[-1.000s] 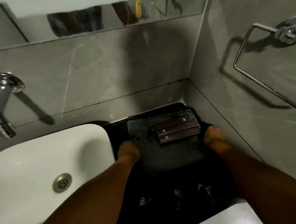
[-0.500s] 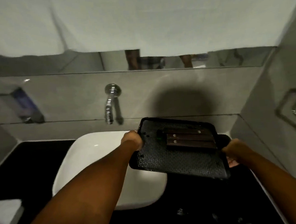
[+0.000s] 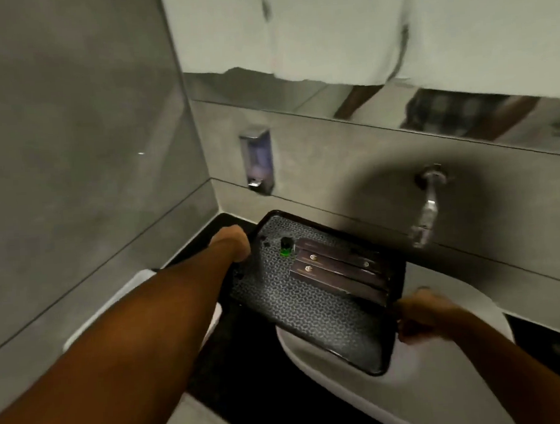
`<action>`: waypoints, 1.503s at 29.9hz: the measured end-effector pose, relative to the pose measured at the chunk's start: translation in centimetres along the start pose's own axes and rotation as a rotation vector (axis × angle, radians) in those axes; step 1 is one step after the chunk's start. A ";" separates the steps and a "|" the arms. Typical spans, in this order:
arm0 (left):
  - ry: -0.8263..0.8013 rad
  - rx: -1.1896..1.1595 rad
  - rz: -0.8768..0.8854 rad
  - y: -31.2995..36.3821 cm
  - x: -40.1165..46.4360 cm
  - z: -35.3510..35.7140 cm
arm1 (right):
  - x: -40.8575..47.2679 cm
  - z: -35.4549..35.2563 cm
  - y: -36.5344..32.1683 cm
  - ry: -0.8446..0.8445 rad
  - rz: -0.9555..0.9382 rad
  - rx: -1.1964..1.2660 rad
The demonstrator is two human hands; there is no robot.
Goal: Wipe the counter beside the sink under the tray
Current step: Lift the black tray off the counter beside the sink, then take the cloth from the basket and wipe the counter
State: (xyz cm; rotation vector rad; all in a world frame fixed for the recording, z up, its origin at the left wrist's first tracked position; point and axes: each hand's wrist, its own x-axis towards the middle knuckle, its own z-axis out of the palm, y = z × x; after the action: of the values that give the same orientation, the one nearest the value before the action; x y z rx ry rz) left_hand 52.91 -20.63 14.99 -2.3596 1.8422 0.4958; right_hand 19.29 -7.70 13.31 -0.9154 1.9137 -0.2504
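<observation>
The fingers of the left hand (image 3: pixel 233 244) curl around the left short edge of a black rectangular tray (image 3: pixel 298 312) with a patterned, textured liner, and the fingers of the right hand (image 3: pixel 424 316) are closed on its right short edge, thumb on top; both grips are blurred, so the exact finger placement cannot be told. The tray is held in the air between the two hands, tilted, partly over the white oval ceramic sink (image 3: pixel 446 375) and partly over the black glossy counter (image 3: pixel 250 384) to the sink's left. On the tray lie three long dark brown flat packets (image 3: pixel 338 270) with small gold marks, side by side toward the far edge, and just beside their left end stands a small bottle with green liquid and a dark cap (image 3: pixel 286 246). Under the left forearm, a white folded cloth (image 3: pixel 120 306) rests near the left end of the counter. On the grey tiled back wall are a chrome wall-mounted soap dispenser (image 3: pixel 257 162) and a chrome wall-mounted tap (image 3: pixel 427 206) above the sink, with a mirror strip (image 3: pixel 297 92) higher up.
</observation>
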 end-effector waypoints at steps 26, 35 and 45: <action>0.043 -0.165 -0.110 -16.6 26.1 4.2 | 21.3 22.1 -23.5 -0.283 0.109 -0.553; 0.088 -0.260 -0.191 -17.9 28.3 8.7 | 23.7 24.2 -22.1 -0.254 0.094 -0.578; 0.072 -0.297 0.003 -17.9 24.4 7.3 | 16.4 24.2 -24.7 0.001 -0.341 -0.860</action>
State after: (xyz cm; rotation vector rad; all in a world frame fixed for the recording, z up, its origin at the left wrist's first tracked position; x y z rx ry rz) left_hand 73.90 -36.48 -1.70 -2.5916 1.9207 0.7411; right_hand 47.40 -31.38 2.63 -1.8032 1.8534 0.4178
